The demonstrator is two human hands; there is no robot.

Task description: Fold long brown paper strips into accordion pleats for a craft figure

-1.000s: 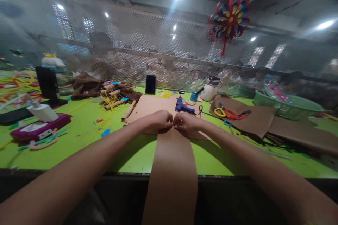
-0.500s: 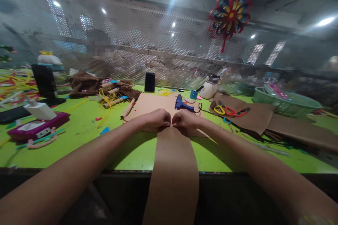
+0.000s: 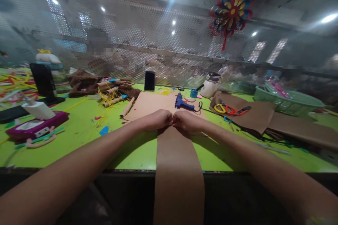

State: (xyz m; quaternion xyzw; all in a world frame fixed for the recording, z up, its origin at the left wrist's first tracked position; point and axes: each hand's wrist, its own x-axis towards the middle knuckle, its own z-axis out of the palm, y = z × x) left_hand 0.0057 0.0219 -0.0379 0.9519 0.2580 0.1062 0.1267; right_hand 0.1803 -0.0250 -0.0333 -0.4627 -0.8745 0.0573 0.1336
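Note:
A long strip of brown kraft paper runs over the front table edge and hangs down toward me. My left hand pinches the strip's far end, its fingers closed. Right beside it, my right hand pinches the same end, the fingertips of both hands almost meeting. The exact fold or edge between the fingers is hidden. Beneath and beyond my hands lies a flat sheet of cardboard. On that sheet, just past my right hand, rests a blue glue gun with a black cord.
Scissors lie on brown paper to the right, before a green basket. A white jug and a phone stand at the back. Left are paper rolls and a purple power strip.
Both hands keep pinching the strip's end with small finger movements. The hanging part of the strip has swung slightly to the right. The view has tilted down a little.

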